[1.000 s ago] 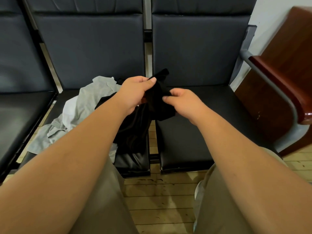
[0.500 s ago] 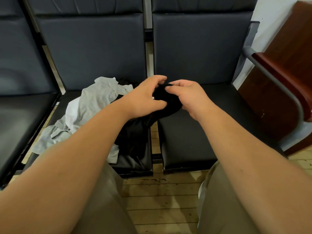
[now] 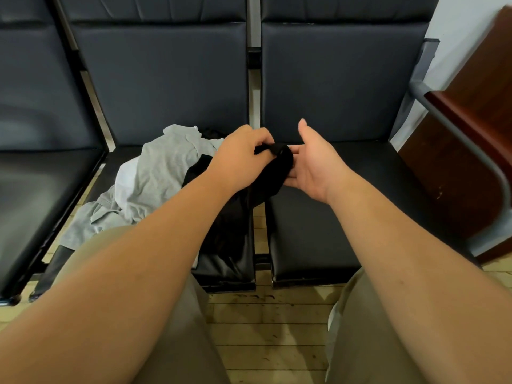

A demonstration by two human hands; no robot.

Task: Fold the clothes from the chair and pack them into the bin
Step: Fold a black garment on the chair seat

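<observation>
A black garment (image 3: 277,173) is bunched between my two hands, over the gap between two dark seats. My left hand (image 3: 241,159) grips its upper edge with curled fingers. My right hand (image 3: 313,162) is turned palm up, fingers straight, with the black cloth lying against its fingers. The rest of the black garment trails down under my left forearm onto the middle seat (image 3: 238,270). A crumpled grey garment (image 3: 163,167) with a white piece beside it lies on that same seat, to the left. No bin is in view.
A row of dark padded chairs runs across the view; the right seat (image 3: 346,217) holds nothing else. A grey metal armrest (image 3: 471,151) and a dark red wooden cabinet (image 3: 471,128) stand at the right. Wooden floor planks (image 3: 271,328) show between my knees.
My right hand let go of its pinch on the black garment and turned palm up. My left hand moved right and closed over the cloth's top edge, which now sits lower.
</observation>
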